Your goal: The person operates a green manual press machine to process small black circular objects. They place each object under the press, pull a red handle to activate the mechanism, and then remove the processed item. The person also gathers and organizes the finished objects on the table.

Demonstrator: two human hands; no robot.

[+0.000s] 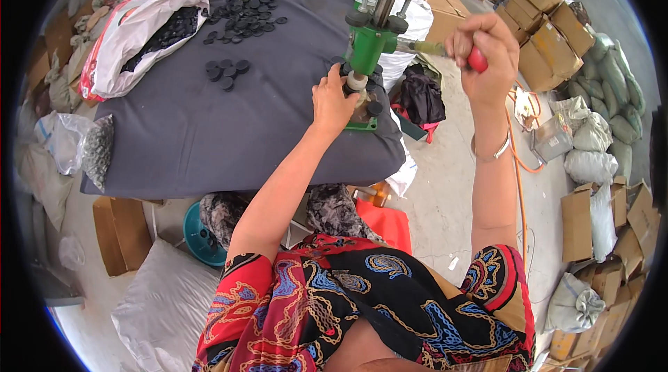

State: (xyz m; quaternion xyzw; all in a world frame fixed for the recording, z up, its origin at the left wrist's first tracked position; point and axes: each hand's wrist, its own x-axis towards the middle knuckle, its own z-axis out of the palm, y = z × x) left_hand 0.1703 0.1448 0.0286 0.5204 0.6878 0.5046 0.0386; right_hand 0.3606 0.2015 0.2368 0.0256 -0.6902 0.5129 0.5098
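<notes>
Around us, a pale floor (445,191) stretches out, with cardboard boxes (553,52) and greenish sacks (612,83) heaped along the right side. We have before us a table (209,128) covered in dark grey cloth. At its right end stands a green press (365,50), upright, with a lever reaching out to the right. On the far left part lies an open white-and-red bag (115,73) filled with black pieces, and nearer us, at the left edge, a clear bag (99,151) of small greyish bits.

Our right hand (487,48) is raised beside the press, its fingers curled around the red knob (477,59) at the lever's end. Our left hand (332,99) is at the foot of the press, forefinger and thumb apart on either side of the pale plunger tip (357,82); we cannot tell whether they pinch a piece below it. Round black discs (250,17) lie loosely heaped toward the back of the table, with a smaller cluster (227,73) nearer us.
</notes>
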